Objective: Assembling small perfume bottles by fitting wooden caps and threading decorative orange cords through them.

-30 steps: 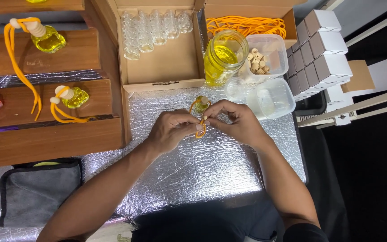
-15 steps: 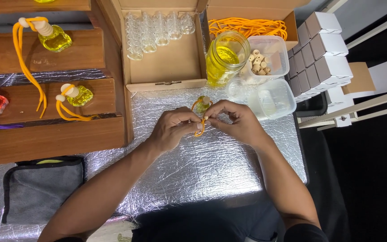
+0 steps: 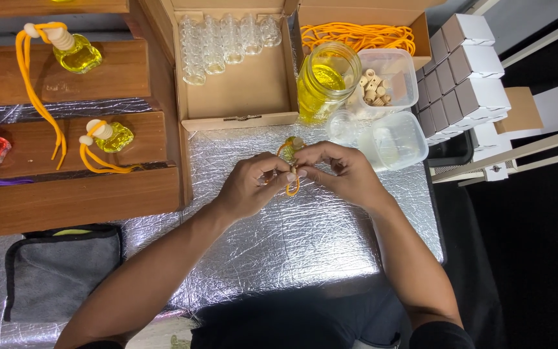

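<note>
Fingertips of the left hand (image 3: pixel 253 186) and right hand (image 3: pixel 340 173) meet over the silver foil table cover (image 3: pixel 279 258), pinched tight on an orange cord (image 3: pixel 292 187) fixed to a small glass bottle of yellow liquid (image 3: pixel 290 147). Bottle and cord sit between both hands, just below the open cardboard box (image 3: pixel 240 90) and beside the yellow-filled glass jar (image 3: pixel 324 81).

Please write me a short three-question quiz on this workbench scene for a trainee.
1. True or false: both hands pinch the orange cord of one small bottle.
2. What fills the glass jar? A) yellow liquid B) red liquid C) nothing
3. Which box holds the empty bottles?

Key
1. True: left hand and right hand meet on it.
2. A
3. The open cardboard box.
</note>
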